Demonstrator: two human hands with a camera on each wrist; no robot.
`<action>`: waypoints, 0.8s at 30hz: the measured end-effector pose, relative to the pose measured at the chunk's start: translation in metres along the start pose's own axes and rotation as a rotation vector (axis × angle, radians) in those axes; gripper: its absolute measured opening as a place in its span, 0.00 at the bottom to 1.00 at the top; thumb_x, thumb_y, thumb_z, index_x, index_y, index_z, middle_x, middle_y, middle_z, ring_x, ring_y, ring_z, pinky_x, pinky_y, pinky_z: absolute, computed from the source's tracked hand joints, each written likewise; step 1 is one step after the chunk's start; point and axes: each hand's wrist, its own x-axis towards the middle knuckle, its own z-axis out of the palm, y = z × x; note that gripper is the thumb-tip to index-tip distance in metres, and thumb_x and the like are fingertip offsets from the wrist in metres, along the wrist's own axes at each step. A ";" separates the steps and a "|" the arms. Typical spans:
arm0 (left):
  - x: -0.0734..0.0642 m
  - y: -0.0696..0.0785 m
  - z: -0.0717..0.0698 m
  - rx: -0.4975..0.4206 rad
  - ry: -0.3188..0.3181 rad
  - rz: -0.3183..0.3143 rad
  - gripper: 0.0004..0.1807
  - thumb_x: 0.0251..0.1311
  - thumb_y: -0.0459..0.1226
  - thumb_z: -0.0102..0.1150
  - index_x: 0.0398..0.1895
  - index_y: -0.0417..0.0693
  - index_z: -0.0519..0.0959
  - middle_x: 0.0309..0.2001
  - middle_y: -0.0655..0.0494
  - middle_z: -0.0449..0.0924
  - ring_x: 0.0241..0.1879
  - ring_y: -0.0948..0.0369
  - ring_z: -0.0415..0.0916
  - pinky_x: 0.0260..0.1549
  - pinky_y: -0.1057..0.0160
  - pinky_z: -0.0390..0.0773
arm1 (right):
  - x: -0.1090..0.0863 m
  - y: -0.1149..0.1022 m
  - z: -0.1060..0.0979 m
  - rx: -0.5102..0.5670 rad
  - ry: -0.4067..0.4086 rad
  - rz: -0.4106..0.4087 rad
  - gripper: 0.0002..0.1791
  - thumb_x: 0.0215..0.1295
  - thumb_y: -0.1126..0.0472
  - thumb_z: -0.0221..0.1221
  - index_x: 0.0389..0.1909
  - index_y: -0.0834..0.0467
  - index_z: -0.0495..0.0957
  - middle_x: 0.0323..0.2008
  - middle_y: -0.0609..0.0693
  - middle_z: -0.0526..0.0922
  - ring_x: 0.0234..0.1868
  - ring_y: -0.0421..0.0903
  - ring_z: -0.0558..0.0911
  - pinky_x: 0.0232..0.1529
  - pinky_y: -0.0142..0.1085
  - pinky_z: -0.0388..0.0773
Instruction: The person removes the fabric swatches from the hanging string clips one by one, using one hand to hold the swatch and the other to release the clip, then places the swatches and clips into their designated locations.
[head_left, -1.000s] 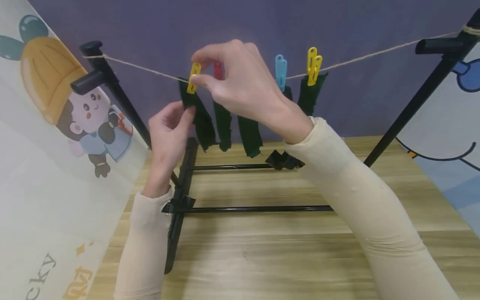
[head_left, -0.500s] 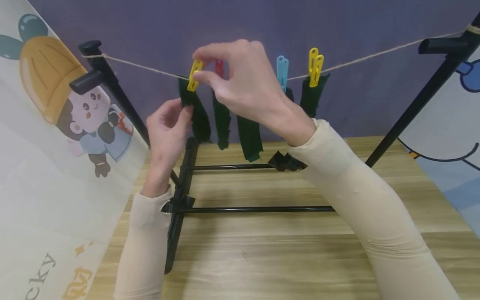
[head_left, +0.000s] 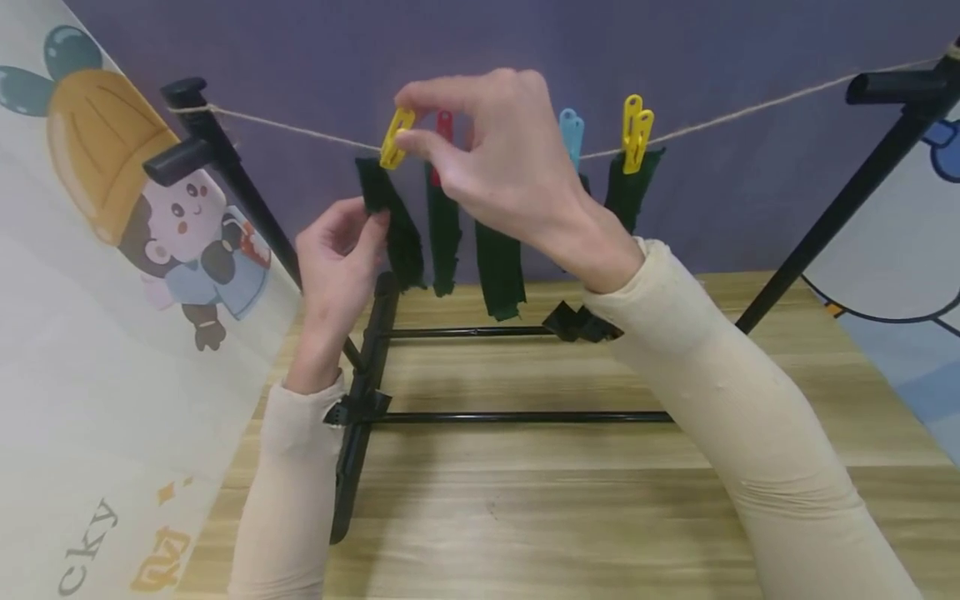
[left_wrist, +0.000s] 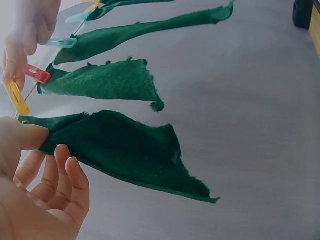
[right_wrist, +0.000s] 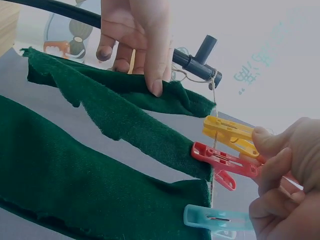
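My right hand pinches the handles of a yellow clothespin between thumb and fingers. In the right wrist view the clothespin's tip sits at the twine, just apart from the near corner of a dark green cloth strip. Between the thumb and fingers of my left hand, that same leftmost strip is held near its top. To its right a red clothespin clips a second green strip. Farther along the twine are light blue clothespins and yellow clothespins on more strips.
A black pipe frame carries the twine between a left post and a right post. Its low crossbars lie over a wood-grain table. A cartoon-printed panel stands at left, a purple-grey backdrop behind.
The right hand has moved up and slightly right with the yellow clothespin, whose lower end has come off the leftmost strip's top. My left hand keeps its hold on the strip.
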 end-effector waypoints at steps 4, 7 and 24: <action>-0.002 0.000 -0.001 -0.016 -0.008 -0.017 0.04 0.71 0.36 0.69 0.45 0.51 0.89 0.32 0.71 0.87 0.32 0.68 0.83 0.30 0.68 0.82 | -0.001 0.001 -0.001 0.007 0.052 -0.037 0.13 0.77 0.54 0.64 0.54 0.54 0.90 0.40 0.46 0.94 0.12 0.39 0.62 0.19 0.29 0.54; -0.002 0.001 -0.001 -0.029 -0.018 -0.019 0.04 0.71 0.36 0.68 0.44 0.53 0.89 0.33 0.71 0.88 0.33 0.68 0.84 0.30 0.67 0.83 | 0.000 0.001 -0.003 0.008 0.065 -0.021 0.14 0.78 0.53 0.64 0.56 0.53 0.90 0.40 0.45 0.94 0.12 0.39 0.63 0.19 0.29 0.54; -0.009 -0.006 -0.005 0.008 -0.041 -0.054 0.04 0.71 0.35 0.68 0.44 0.49 0.89 0.36 0.74 0.88 0.34 0.70 0.84 0.29 0.70 0.80 | -0.008 0.001 -0.011 0.061 0.092 0.024 0.14 0.76 0.52 0.65 0.56 0.51 0.90 0.41 0.40 0.94 0.11 0.42 0.63 0.19 0.29 0.54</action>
